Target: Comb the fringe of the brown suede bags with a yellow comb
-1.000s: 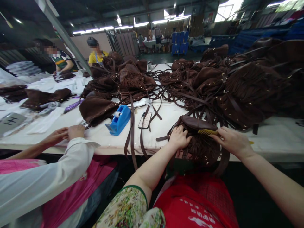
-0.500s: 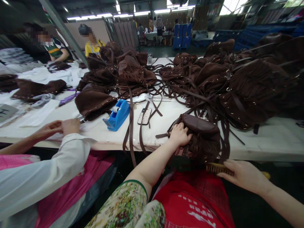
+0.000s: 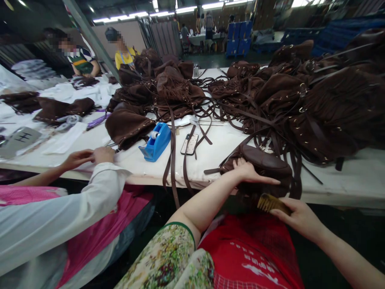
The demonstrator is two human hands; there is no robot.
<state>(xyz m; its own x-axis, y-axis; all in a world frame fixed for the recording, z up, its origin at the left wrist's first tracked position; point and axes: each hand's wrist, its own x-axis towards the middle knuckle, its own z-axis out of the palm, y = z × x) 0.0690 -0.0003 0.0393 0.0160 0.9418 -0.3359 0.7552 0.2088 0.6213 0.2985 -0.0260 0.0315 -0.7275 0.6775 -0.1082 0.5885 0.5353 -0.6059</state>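
Observation:
A dark brown fringed handbag [image 3: 264, 156] lies at the table's front edge, its fringe hanging toward my lap. My left hand [image 3: 245, 170] rests on it, fingers laid over its side and thumb stretched out to the right. My right hand [image 3: 296, 216] grips a brown wide-toothed comb [image 3: 273, 204], teeth pointing left, just below the bag's fringe. Whether the teeth touch the fringe is hard to make out. Brown straps trail from the bag onto the table.
Brown bags [image 3: 325, 104] are heaped across the table's back and right. A blue tape dispenser [image 3: 156, 144] and a phone [image 3: 189, 144] sit left of my bag. At my left, a co-worker's hands [image 3: 102, 155] are close together at the table edge. Straps [image 3: 173, 164] hang over the edge.
My left thumb now extends to the right over the bag, and the hand lies flatter. My right hand has brought the comb slightly up and left, tilting it. The whole view has shifted.

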